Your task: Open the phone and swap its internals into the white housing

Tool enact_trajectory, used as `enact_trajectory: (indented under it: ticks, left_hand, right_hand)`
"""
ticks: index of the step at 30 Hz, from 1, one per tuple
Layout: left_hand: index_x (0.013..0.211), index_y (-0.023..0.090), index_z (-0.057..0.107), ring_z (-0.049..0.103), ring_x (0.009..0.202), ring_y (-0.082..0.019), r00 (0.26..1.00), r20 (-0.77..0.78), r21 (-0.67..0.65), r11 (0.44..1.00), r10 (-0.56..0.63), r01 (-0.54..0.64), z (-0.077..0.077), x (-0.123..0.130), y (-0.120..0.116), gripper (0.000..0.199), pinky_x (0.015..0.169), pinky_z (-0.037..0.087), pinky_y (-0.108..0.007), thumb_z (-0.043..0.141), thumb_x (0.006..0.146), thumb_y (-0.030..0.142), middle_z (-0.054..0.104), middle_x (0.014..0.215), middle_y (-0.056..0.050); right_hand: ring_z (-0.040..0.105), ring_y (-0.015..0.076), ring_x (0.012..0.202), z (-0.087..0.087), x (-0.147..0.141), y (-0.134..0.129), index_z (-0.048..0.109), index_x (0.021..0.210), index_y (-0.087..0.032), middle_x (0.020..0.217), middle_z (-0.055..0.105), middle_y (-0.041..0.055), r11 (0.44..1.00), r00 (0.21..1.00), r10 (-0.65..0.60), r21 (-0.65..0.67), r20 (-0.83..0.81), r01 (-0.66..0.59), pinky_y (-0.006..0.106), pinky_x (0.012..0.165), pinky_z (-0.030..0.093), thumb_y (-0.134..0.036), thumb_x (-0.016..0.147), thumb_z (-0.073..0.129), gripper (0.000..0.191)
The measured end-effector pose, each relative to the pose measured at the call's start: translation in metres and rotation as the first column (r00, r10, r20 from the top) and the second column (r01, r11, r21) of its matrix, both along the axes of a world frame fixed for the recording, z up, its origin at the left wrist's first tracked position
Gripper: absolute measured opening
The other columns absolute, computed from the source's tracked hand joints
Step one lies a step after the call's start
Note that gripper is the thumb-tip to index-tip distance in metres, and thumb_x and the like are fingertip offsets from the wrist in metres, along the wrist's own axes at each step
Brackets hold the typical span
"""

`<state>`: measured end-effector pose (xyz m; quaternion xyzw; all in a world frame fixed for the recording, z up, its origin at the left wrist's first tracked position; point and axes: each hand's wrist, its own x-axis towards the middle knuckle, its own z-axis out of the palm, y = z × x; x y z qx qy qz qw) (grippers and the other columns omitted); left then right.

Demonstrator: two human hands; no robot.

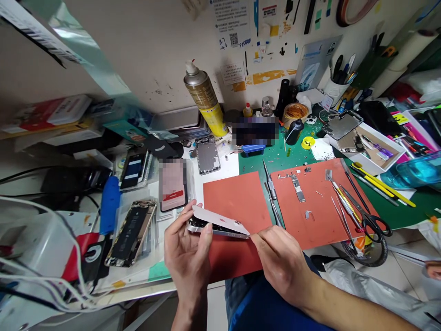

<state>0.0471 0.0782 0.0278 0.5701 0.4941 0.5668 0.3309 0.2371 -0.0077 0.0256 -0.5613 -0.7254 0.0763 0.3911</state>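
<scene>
My left hand (189, 250) holds a smartphone (220, 232) by its left end, thumb on the near edge and fingers behind. The phone's pale pink back cover (223, 221) stands lifted at an angle from the silver frame, and dark inner parts show in the gap. At the right end, where cover and frame meet, my right hand (280, 257) is closed in a pinch at the corner. Whether those fingertips also hold something small is hidden. Below the phone lies a red-orange mat (237, 197).
A second red-orange mat (320, 220) carries a logic board (298, 187), tweezers and scissors (370, 220). Opened phones, including one with its battery showing (132, 232), lie at left. A yellow spray can (210, 103) stands by the wall. White cables (65, 239) hang at far left.
</scene>
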Motion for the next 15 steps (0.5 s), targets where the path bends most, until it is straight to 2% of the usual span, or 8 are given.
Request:
enact_trajectory:
  ticks: [4,11,15]
  left_hand:
    - [0.132,0.025,0.064,0.061,0.147,-0.031,1.000,0.006,0.011,0.999,-0.031,0.031,-0.001,-0.001,0.000,0.044,0.126,0.046,-0.055,0.084,0.093,0.026,0.068,0.147,-0.015]
    - [0.133,0.025,0.065,0.061,0.147,-0.031,0.999,0.016,0.015,0.999,-0.039,0.039,-0.001,-0.001,0.000,0.043,0.126,0.046,-0.052,0.083,0.094,0.023,0.067,0.149,-0.014]
    - [0.134,0.024,0.066,0.061,0.147,-0.031,0.999,0.021,0.022,0.999,-0.029,0.028,-0.003,-0.004,0.000,0.043,0.125,0.047,-0.051,0.082,0.094,0.022,0.068,0.148,-0.015]
  right_hand:
    - [0.054,0.0211,0.078,-0.002,0.001,0.000,0.067,0.121,-0.010,0.090,0.067,0.0076,1.000,0.999,0.026,-0.003,0.038,-0.026,0.036,0.071,0.047,0.006,0.097,0.043,0.037]
    - [0.057,0.0241,0.082,-0.010,0.002,-0.007,0.065,0.128,-0.006,0.094,0.069,0.0120,0.999,0.996,0.039,0.028,0.076,-0.041,0.039,0.076,0.051,0.000,0.103,0.045,0.033]
    - [0.060,0.0257,0.086,-0.017,0.001,-0.010,0.065,0.130,-0.003,0.095,0.070,0.0137,0.998,0.997,0.029,0.055,0.069,-0.033,0.041,0.079,0.053,0.003,0.101,0.050,0.034]
